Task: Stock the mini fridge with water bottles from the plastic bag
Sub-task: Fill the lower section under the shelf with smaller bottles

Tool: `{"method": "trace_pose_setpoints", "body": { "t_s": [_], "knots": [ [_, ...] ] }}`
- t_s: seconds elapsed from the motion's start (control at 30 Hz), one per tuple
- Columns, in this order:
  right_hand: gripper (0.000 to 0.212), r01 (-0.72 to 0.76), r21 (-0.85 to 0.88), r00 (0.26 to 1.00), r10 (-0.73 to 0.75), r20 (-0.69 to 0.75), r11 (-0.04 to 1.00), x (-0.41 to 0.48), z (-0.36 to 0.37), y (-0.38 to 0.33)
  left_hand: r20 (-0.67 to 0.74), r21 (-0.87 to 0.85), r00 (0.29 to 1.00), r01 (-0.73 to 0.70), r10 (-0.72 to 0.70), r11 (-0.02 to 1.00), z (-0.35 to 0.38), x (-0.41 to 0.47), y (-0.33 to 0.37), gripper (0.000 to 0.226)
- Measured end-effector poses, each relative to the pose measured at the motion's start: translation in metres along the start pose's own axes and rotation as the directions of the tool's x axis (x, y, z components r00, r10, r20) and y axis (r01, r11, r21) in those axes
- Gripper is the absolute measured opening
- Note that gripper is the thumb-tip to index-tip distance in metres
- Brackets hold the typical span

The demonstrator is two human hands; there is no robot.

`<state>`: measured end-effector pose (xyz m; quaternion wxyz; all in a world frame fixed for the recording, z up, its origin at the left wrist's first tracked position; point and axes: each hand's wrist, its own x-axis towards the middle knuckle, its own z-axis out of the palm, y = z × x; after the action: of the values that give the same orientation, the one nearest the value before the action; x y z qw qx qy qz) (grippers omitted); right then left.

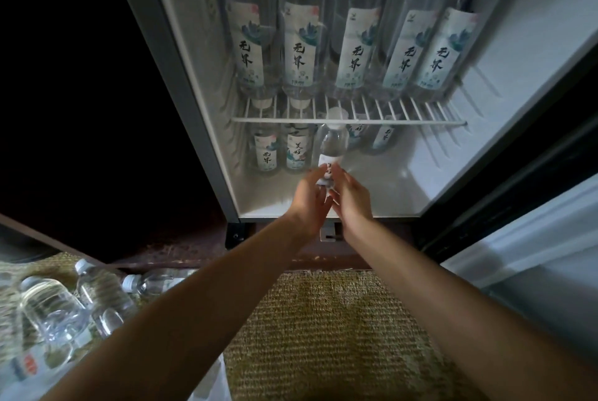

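The mini fridge [372, 193] stands open in front of me. Both my hands hold one clear water bottle [330, 145] upright on the fridge floor, its white cap just under the wire shelf [349, 121]. My left hand [309, 198] grips its lower left side and my right hand [349, 196] its lower right side. Several labelled bottles [352, 28] stand in a row on the wire shelf. Several more [281, 150] stand at the back of the lower level. The clear plastic bag [51, 313] with loose bottles lies on the floor at the lower left.
The fridge door [530, 232] hangs open on the right. A woven mat [323, 319] covers the floor under my arms. The fridge floor to the right of the held bottle is bare white. Dark cabinet space lies left of the fridge.
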<state>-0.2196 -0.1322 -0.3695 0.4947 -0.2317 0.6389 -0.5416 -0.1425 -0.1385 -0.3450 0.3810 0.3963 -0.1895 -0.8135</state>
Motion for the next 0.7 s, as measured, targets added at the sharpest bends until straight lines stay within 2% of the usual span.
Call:
{"method": "trace_pose_setpoints", "body": {
  "t_s": [0.1,0.27,0.43,0.6,0.7],
  "knots": [
    [0.027,0.017,0.013,1.000,-0.017,-0.012,1.000,0.010,0.006,-0.007,-0.014,0.013,1.000,0.001,-0.001,1.000,0.002,0.010,0.009,0.019],
    [0.026,0.000,0.054,0.997,0.004,-0.075,0.999,0.020,0.015,-0.019,-0.073,0.038,0.996,-0.040,0.042,0.998,0.007,0.024,0.013,0.042],
    [0.020,-0.001,0.072,0.996,0.007,-0.089,0.997,0.029,0.019,-0.019,-0.091,-0.006,0.994,-0.060,0.059,0.998,0.009,0.029,0.017,0.043],
    [0.014,-0.014,0.080,0.998,0.020,-0.067,0.997,0.028,0.018,-0.019,-0.103,-0.011,0.994,-0.030,0.029,0.999,0.008,0.024,0.020,0.026],
    [0.026,-0.068,0.044,0.996,0.071,-0.062,0.997,0.026,0.018,-0.018,-0.154,0.037,0.988,0.017,-0.011,0.999,-0.003,0.014,0.017,0.020]
  ]
}}
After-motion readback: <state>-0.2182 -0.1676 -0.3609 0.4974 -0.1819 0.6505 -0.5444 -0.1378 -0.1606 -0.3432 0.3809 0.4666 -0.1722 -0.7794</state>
